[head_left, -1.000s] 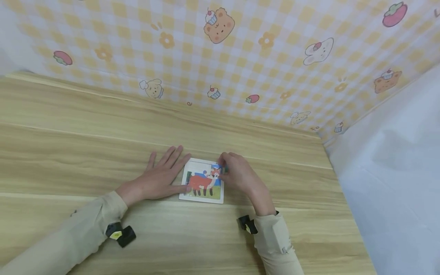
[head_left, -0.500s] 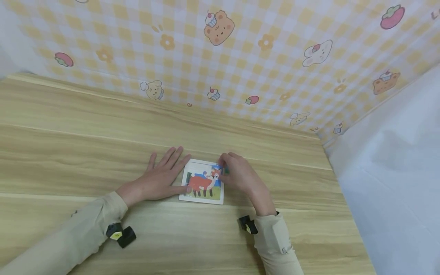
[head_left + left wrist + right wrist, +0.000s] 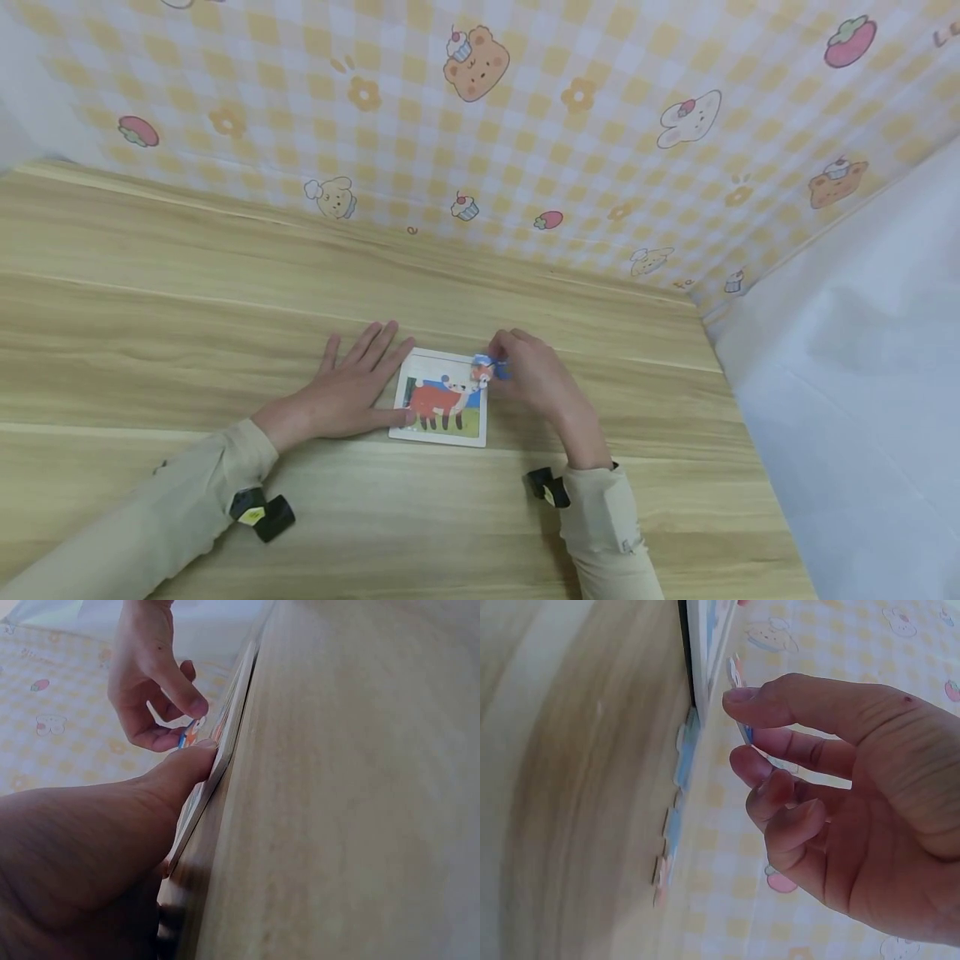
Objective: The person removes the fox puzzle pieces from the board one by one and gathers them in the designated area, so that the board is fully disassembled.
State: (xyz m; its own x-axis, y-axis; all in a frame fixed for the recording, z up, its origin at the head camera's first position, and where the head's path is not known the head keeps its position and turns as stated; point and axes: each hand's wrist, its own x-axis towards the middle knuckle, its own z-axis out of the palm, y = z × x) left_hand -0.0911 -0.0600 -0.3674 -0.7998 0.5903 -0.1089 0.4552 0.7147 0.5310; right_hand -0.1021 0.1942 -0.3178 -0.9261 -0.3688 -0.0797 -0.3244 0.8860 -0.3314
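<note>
A square white-rimmed jigsaw puzzle board (image 3: pixel 438 439) lies on the wooden table, with a red animal picture partly assembled in it. Its upper-left part shows bare white. My left hand (image 3: pixel 337 400) lies spread on the table at the board's left side, its thumb resting on the lower-left part of the picture and its index fingertip by the upper-left corner. Between thumb and fingers, my right hand (image 3: pixel 538 379) pinches a puzzle piece (image 3: pixel 482 372) with an orange animal face on blue. That piece is tilted above the board's upper-right corner, also seen in the left wrist view (image 3: pixel 192 733).
Several loose puzzle pieces (image 3: pixel 676 761) lie on the table beside the board in the right wrist view; the right hand hides them in the head view. A yellow checked cloth (image 3: pixel 420 133) rises behind the table (image 3: pixel 360 517), and white cloth (image 3: pixel 855 375) hangs at the right.
My right hand has lifted the face piece out of the board's upper-right part, tilting it and drawing slightly right. My left hand keeps its place on the board.
</note>
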